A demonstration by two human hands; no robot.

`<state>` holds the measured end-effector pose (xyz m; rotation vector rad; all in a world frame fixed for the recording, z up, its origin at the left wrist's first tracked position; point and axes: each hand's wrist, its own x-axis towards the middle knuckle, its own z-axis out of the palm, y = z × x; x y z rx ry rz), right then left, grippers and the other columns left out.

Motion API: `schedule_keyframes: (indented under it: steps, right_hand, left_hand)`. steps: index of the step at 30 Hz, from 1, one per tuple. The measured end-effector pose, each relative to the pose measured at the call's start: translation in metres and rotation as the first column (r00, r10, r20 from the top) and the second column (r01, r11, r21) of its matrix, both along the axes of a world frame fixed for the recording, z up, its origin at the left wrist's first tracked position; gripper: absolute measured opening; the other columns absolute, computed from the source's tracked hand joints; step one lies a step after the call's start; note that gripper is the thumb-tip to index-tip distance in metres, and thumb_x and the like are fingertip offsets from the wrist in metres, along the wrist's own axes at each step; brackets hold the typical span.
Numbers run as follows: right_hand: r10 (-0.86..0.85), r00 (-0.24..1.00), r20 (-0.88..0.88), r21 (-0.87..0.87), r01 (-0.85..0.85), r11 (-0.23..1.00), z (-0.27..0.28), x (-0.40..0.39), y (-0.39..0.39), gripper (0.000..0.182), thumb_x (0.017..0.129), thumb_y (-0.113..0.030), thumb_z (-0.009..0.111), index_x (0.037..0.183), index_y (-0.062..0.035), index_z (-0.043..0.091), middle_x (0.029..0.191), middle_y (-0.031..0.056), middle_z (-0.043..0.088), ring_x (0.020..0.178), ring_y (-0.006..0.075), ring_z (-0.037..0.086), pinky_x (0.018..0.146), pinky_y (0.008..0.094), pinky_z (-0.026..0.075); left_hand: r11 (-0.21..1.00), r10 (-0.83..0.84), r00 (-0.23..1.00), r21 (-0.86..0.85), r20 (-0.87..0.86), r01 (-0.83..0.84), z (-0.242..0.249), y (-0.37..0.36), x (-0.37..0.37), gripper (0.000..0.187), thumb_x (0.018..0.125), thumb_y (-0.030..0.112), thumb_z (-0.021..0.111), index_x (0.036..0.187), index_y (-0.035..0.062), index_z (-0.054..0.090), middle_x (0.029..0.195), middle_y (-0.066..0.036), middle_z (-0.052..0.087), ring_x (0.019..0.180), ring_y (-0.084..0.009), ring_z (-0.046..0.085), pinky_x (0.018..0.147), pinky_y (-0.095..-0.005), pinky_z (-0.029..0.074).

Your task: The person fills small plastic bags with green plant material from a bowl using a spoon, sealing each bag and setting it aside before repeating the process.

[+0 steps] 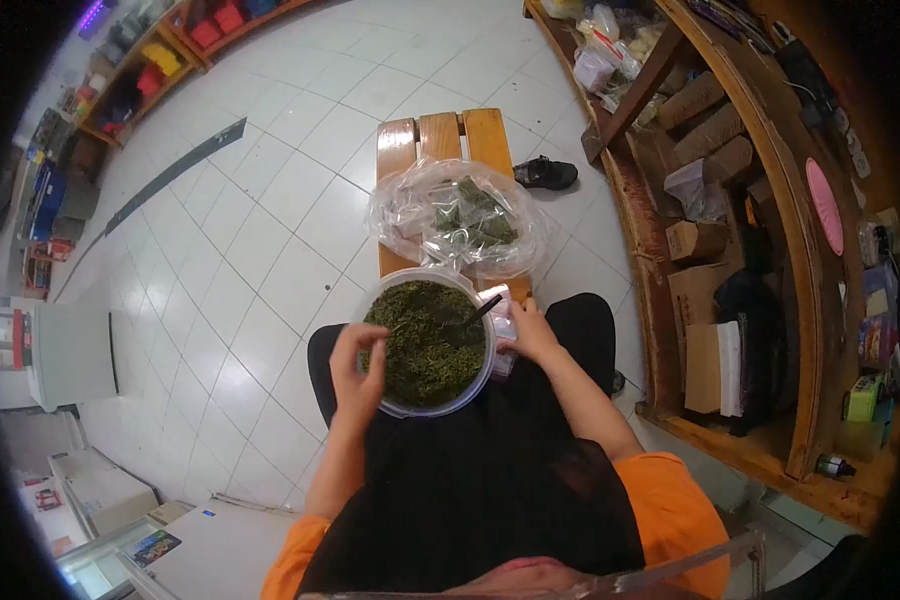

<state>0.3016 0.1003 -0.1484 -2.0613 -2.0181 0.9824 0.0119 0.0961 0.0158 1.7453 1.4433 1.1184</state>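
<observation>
A round clear tub (491, 366) full of chopped green leaves (425, 345) rests at the near end of a slatted wooden bench (396, 146). My left hand (358, 362) is over the tub's left rim, fingers bent; whether it pinches anything is too small to tell. A dark handle (484, 309) leans out of the leaves on the right. Beside the tub's right wall, my right hand (530, 332) touches a stack of pale plastic packets (501, 300). Beyond the tub lies a clear plastic bag (395, 215) with green packets (477, 218) in it.
A black shoe (547, 173) is on the tiled floor right of the bench. Wooden shelves (625, 215) with cardboard boxes and bags stand at the right. A white cabinet (75, 355) is at the left, and shelves with coloured items (160, 60) are at the back left.
</observation>
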Motion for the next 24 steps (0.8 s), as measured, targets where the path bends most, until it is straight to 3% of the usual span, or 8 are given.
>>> schedule_keyframes:
  steps: [5,8,12,16,18,20,22,24]
  right_hand:
    - [-0.061,0.99,-0.13,0.134,0.079,0.988,0.026,0.009,-0.005,0.021,0.076,-0.012,0.077,0.09,-0.0004,0.067,0.091,0.0174,0.065,0.086,0.0322,0.066,0.079,0.0406,0.052]
    - [-0.168,0.888,-0.428,0.073,0.219,0.973,0.049,0.013,-0.024,0.019,0.076,-0.011,0.077,0.089,-0.0007,0.067,0.082,0.0159,0.068,0.078,0.0282,0.068,0.073,0.0365,0.053]
    - [-0.215,0.83,-0.515,0.1,0.307,0.946,0.08,0.008,-0.062,0.016,0.077,-0.007,0.076,0.087,-0.0001,0.066,0.077,0.013,0.069,0.072,0.022,0.068,0.068,0.0324,0.053]
    - [-0.26,0.688,-0.678,0.045,0.391,0.919,0.105,0.004,-0.102,0.018,0.078,-0.007,0.078,0.081,0.0,0.062,0.074,0.0064,0.068,0.068,0.0121,0.065,0.063,0.0281,0.051]
    - [-0.35,0.33,-0.877,-0.216,0.38,0.899,0.127,0.007,-0.12,0.021,0.08,-0.006,0.079,0.079,-0.0026,0.058,0.071,0.0024,0.064,0.067,0.0075,0.061,0.058,0.0236,0.047]
    - [-0.376,0.283,-0.882,-0.242,0.412,0.878,0.137,0.006,-0.135,0.023,0.08,-0.005,0.079,0.079,-0.0053,0.056,0.069,-0.0008,0.06,0.065,0.0048,0.058,0.056,0.0207,0.044]
    - [-0.352,0.212,-0.912,-0.252,0.389,0.886,0.142,0.008,-0.147,0.022,0.081,0.001,0.075,0.081,-0.0062,0.054,0.074,-0.0006,0.06,0.066,0.0064,0.059,0.06,0.0207,0.048]
    - [-0.391,0.222,-0.893,-0.295,0.368,0.882,0.154,0.008,-0.153,0.022,0.082,0.0,0.074,0.08,-0.0064,0.053,0.074,-0.0007,0.06,0.067,0.0065,0.059,0.061,0.021,0.048]
  left_hand:
    - [0.966,-0.21,0.978,0.161,0.013,0.205,0.003,-0.039,0.024,0.015,0.08,-0.006,0.063,0.094,0.0007,0.064,0.092,-0.013,0.063,0.085,-0.0263,0.062,0.076,-0.0325,0.049]
    - [0.876,-0.483,0.873,0.038,0.064,0.482,0.01,-0.048,0.056,0.017,0.08,0.0,0.068,0.097,0.0019,0.063,0.096,-0.013,0.063,0.09,-0.033,0.061,0.08,-0.039,0.048]
    - [0.749,-0.658,0.75,-0.167,-0.069,0.642,-0.01,-0.056,0.101,0.072,0.075,0.013,0.079,0.134,-0.0009,0.041,0.134,-0.024,0.044,0.123,-0.0418,0.046,0.102,-0.0442,0.041]
    - [0.826,-0.553,0.81,0.001,-0.194,0.564,-0.028,-0.069,0.129,0.119,0.065,0.022,0.088,0.149,-0.0032,0.008,0.15,-0.031,0.018,0.138,-0.0469,0.028,0.11,-0.0459,0.034]
    - [0.834,-0.538,0.831,0.052,-0.143,0.549,-0.034,-0.068,0.131,0.137,0.057,0.026,0.093,0.15,-0.0023,-0.003,0.154,-0.033,0.003,0.142,-0.0499,0.018,0.113,-0.0464,0.03]
    - [0.84,-0.525,0.851,0.155,-0.006,0.52,-0.046,-0.072,0.135,0.126,0.055,0.028,0.092,0.147,-0.0035,0.012,0.15,-0.03,0.021,0.138,-0.0471,0.027,0.117,-0.0494,0.021]
    - [0.688,-0.724,0.682,0.029,0.106,0.725,-0.066,-0.076,0.135,0.116,0.056,0.026,0.092,0.144,-0.0008,0.021,0.143,-0.024,0.038,0.133,-0.0419,0.038,0.116,-0.0489,0.023]
    - [0.727,-0.684,0.72,0.032,0.12,0.686,-0.073,-0.082,0.137,0.103,0.056,0.023,0.092,0.138,0.0025,0.032,0.128,-0.017,0.05,0.122,-0.0377,0.049,0.11,-0.0465,0.033]
